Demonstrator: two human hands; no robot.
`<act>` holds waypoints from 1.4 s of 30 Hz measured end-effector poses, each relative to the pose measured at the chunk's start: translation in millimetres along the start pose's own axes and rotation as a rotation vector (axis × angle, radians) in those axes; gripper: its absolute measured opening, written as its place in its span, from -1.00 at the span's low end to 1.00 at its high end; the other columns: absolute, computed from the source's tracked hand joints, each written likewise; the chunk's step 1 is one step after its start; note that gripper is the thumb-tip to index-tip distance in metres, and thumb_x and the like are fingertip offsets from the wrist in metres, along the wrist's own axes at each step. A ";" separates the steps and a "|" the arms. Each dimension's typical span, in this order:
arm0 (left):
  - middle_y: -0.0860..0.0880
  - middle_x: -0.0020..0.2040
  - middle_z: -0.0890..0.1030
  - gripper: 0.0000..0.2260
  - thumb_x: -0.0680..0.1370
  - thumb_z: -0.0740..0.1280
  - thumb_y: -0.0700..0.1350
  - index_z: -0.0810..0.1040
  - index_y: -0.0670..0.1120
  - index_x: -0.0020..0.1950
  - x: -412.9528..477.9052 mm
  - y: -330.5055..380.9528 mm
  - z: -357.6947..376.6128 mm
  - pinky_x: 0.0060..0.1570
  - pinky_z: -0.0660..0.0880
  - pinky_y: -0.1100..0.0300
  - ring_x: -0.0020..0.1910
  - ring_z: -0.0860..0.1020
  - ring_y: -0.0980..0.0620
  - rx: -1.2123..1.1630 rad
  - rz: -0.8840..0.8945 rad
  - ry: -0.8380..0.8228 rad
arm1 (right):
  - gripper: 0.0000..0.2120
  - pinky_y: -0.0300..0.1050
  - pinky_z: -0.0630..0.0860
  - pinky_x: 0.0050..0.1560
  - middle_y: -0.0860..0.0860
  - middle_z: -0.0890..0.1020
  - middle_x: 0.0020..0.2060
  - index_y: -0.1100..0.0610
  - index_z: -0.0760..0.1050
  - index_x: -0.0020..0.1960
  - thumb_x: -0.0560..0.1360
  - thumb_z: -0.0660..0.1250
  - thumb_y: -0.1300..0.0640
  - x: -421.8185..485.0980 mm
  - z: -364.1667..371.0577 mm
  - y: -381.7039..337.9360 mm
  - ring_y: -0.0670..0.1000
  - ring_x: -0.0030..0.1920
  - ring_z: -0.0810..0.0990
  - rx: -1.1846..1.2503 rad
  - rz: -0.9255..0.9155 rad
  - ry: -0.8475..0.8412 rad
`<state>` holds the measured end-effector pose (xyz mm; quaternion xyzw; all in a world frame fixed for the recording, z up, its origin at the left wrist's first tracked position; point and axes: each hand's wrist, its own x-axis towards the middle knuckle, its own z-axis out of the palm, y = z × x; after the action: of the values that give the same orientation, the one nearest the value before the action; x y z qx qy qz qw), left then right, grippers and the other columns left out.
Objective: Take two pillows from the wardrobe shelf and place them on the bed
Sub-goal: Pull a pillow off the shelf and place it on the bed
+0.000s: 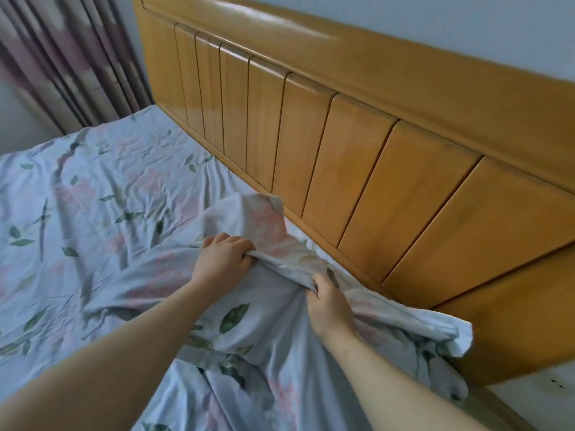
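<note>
The bed [93, 188] is covered by a pale blue sheet printed with pink flowers and green leaves. Near the headboard lies a bunched-up piece of the same floral cloth [267, 306], folded and wrinkled; I cannot tell whether it is a pillow in a case or loose fabric. My left hand [222, 259] is shut on a fold of it near its top edge. My right hand [328, 303] grips the same fold a little lower and to the right. No wardrobe shows in the view.
A wooden slatted headboard [342, 144] runs diagonally along the bed's far side. Striped purple curtains [62, 57] hang at the upper left. A pale wall [466, 29] rises above the headboard, and a white surface [535, 390] sits low at the right.
</note>
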<state>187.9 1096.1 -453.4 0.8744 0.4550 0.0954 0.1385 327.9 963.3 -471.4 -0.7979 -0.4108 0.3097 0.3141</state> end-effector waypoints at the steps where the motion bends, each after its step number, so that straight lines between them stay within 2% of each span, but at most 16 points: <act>1: -0.04 0.06 0.62 -0.68 0.48 0.09 0.00 0.58 -0.05 0.03 13.1 -2.9 0.4 0.21 0.22 0.06 0.13 0.44 -0.10 0.010 -0.008 0.009 | -0.70 -0.07 0.28 -0.22 -0.02 0.39 -0.39 0.03 0.18 -0.37 0.51 0.08 0.25 14.2 1.0 -2.2 0.12 -0.25 0.39 -0.002 -0.016 0.002; 5: -0.02 0.06 0.62 -0.64 0.45 0.05 0.01 0.58 0.00 0.04 61.9 -20.7 13.8 0.25 0.20 0.03 0.14 0.42 -0.10 0.082 -0.083 0.048 | -0.86 0.05 0.40 -0.16 0.15 0.54 -0.23 0.13 0.31 -0.24 0.49 0.09 0.21 77.4 17.2 0.5 0.18 -0.16 0.50 -0.011 -0.057 0.017; 8: 0.02 0.28 0.49 -0.74 0.56 0.13 -0.04 0.50 0.07 0.19 84.3 -33.6 47.5 0.41 0.02 -0.14 0.37 0.26 -0.06 0.024 -0.270 0.072 | -0.91 0.05 0.44 -0.01 0.09 0.59 -0.07 0.12 0.41 -0.06 0.50 0.14 0.15 119.0 42.2 14.8 0.14 -0.02 0.53 -0.097 -0.120 0.001; 11: 0.06 0.53 0.11 -0.56 0.55 0.15 0.13 0.19 0.15 0.42 82.1 -38.3 94.3 0.44 -0.05 -0.23 0.52 -0.04 -0.08 -0.133 -0.480 -0.084 | -0.60 0.03 0.40 0.20 -0.03 0.52 0.20 -0.02 0.31 0.30 0.48 0.21 -0.06 137.4 67.6 48.2 0.07 0.22 0.46 -0.223 -0.088 -0.029; 14: 0.06 0.55 0.03 -0.50 0.54 0.13 0.19 0.09 0.17 0.45 60.9 -36.0 146.4 0.43 0.02 -0.18 0.53 -0.05 -0.08 -0.129 -0.490 -0.254 | -0.57 0.04 0.36 0.26 -0.04 0.47 0.26 -0.06 0.29 0.29 0.45 0.24 -0.11 133.7 82.2 93.2 0.05 0.27 0.42 -0.264 -0.001 0.048; 17: 0.07 0.49 0.15 -0.56 0.54 0.15 0.15 0.18 0.17 0.40 35.9 -32.7 187.2 0.38 0.16 -0.08 0.49 0.07 -0.04 -0.126 -0.437 -0.281 | -0.55 0.01 0.15 0.35 -0.04 0.34 0.40 -0.03 0.30 0.33 0.47 0.24 -0.06 123.2 88.5 132.9 0.04 0.40 0.27 -0.403 0.019 0.086; 20: 0.06 0.50 0.13 -0.51 0.51 0.19 0.14 0.15 0.16 0.42 8.4 -25.4 211.6 0.41 0.15 -0.05 0.52 0.02 -0.04 -0.145 -0.504 -0.238 | -0.50 0.08 0.23 0.29 0.02 0.37 0.40 0.02 0.37 0.31 0.41 0.34 -0.08 109.6 82.3 159.4 0.09 0.39 0.31 -0.395 0.085 0.200; 22: 0.00 0.52 0.11 -0.43 0.46 0.27 0.12 0.16 0.12 0.43 -10.4 -18.4 221.5 0.43 0.13 -0.03 0.52 0.03 -0.06 -0.235 -0.698 -0.126 | -0.41 0.13 0.29 0.23 0.08 0.38 0.38 0.06 0.37 0.30 0.35 0.39 -0.13 99.4 77.0 173.9 0.14 0.35 0.34 -0.349 0.199 0.265; 25: -0.12 0.50 0.12 -0.25 0.38 0.40 0.10 0.10 0.03 0.47 -31.6 -0.9 232.3 0.41 0.19 -0.07 0.47 0.15 -0.13 -0.552 -1.091 0.033 | -0.28 0.24 0.31 0.22 0.13 0.33 0.38 0.08 0.28 0.34 0.30 0.42 -0.19 89.2 67.5 189.5 0.21 0.35 0.30 -0.161 0.437 0.340; 28: -0.21 0.49 0.08 -0.14 0.38 0.44 0.06 -0.05 0.04 0.50 -41.7 13.9 241.3 0.39 0.16 -0.11 0.45 0.16 -0.21 -0.768 -1.229 0.017 | -0.16 0.25 0.27 0.34 0.16 0.26 0.42 0.14 0.16 0.42 0.30 0.46 -0.14 91.7 62.9 200.1 0.19 0.41 0.22 0.150 0.593 0.404; 30: -0.23 0.49 0.07 -0.07 0.35 0.48 0.04 -0.09 0.06 0.50 -44.4 12.5 248.6 0.40 0.16 -0.11 0.45 0.17 -0.24 -0.898 -1.309 0.035 | -0.11 0.20 0.26 0.40 0.13 0.26 0.44 0.15 0.12 0.45 0.29 0.49 -0.08 94.3 61.6 204.9 0.17 0.42 0.24 0.425 0.693 0.446; 32: -0.20 0.49 0.13 0.01 0.27 0.55 0.04 -0.08 0.05 0.49 -47.0 6.7 254.9 0.41 0.20 -0.16 0.42 0.22 -0.24 -1.052 -1.420 0.078 | -0.16 0.15 0.32 0.37 0.08 0.35 0.39 0.16 0.16 0.43 0.30 0.49 -0.04 93.9 57.9 209.6 0.16 0.37 0.34 0.680 0.807 0.426; 34: -0.15 0.45 0.22 0.00 0.23 0.57 0.00 0.00 0.02 0.47 -50.6 4.0 253.8 0.35 0.29 -0.19 0.36 0.30 -0.23 -1.193 -1.489 0.123 | -0.32 0.10 0.42 0.28 0.05 0.47 0.23 0.22 0.28 0.35 0.35 0.46 0.00 88.6 52.7 211.2 0.18 0.24 0.46 0.783 0.867 0.334; 38: -0.15 0.37 0.36 -0.11 0.25 0.56 -0.01 0.13 -0.05 0.44 -59.2 1.3 234.3 0.25 0.41 -0.14 0.25 0.42 -0.23 -1.331 -1.504 0.056 | -0.67 0.02 0.49 0.08 0.18 0.58 0.10 0.28 0.47 0.16 0.45 0.37 0.16 70.7 42.0 200.9 0.15 -0.02 0.55 0.787 0.816 0.271; 40: -0.18 0.26 0.49 -0.14 0.16 0.60 0.02 0.29 -0.09 0.37 -67.4 -0.7 220.7 0.18 0.48 -0.17 0.14 0.51 -0.24 -1.397 -1.475 -0.034 | -0.78 -0.02 0.47 0.02 0.17 0.58 0.04 0.25 0.48 0.09 0.47 0.34 0.22 62.5 34.8 189.5 0.13 -0.05 0.53 0.769 0.758 0.268; 42: -0.18 0.16 0.58 -0.22 0.12 0.60 0.01 0.42 -0.11 0.27 -79.4 -1.4 208.1 0.06 0.54 -0.09 0.06 0.56 -0.21 -1.398 -1.451 -0.095 | -0.83 -0.01 0.45 0.04 0.15 0.55 -0.01 0.21 0.46 0.07 0.49 0.31 0.25 54.5 26.9 177.2 0.12 -0.05 0.52 0.784 0.697 0.248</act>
<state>202.7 999.2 -653.4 0.1117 0.7134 0.1986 0.6627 415.0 933.8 -634.6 -0.7406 0.0649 0.4290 0.5131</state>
